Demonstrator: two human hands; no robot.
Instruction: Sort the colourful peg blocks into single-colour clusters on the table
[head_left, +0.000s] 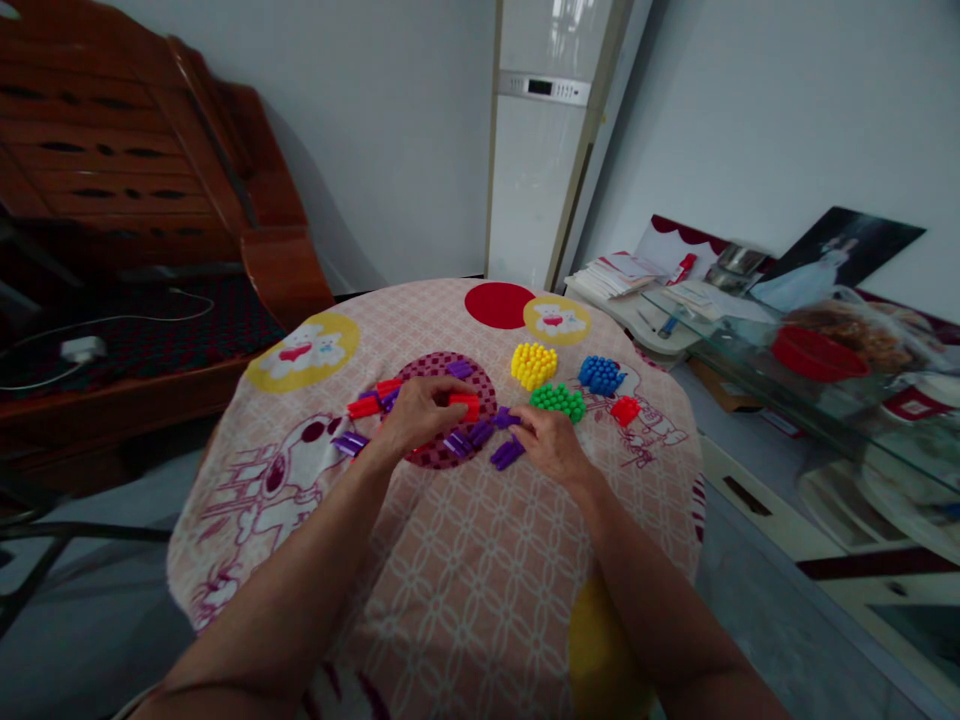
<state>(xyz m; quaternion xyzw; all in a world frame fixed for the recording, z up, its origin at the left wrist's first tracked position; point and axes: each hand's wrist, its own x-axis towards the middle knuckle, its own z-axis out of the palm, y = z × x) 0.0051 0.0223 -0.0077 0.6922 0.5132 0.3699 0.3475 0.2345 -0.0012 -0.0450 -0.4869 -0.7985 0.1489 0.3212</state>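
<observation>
My left hand (416, 412) is closed, thumb and fingers pinching a red plastic block (466, 406) above the maroon circle on the cloth. To its right, my right hand (551, 443) has its fingertips together at a small purple plastic piece (505, 417). Several loose purple pieces (469, 438) lie between the two hands, with another purple piece (507, 454) just below the right fingertips. Left of my left hand are red pieces (365, 406) and a purple piece (349, 444). A further purple piece (460, 369) rests beyond the hand.
Past my right hand stand tight groups of yellow pegs (534, 366), green pegs (558, 402) and blue pegs (601, 375), plus a small red cluster (625, 410). A patterned cloth (480, 560) covers the round table. A glass shelf (750, 360) borders the right, a wooden bench (135, 200) the left.
</observation>
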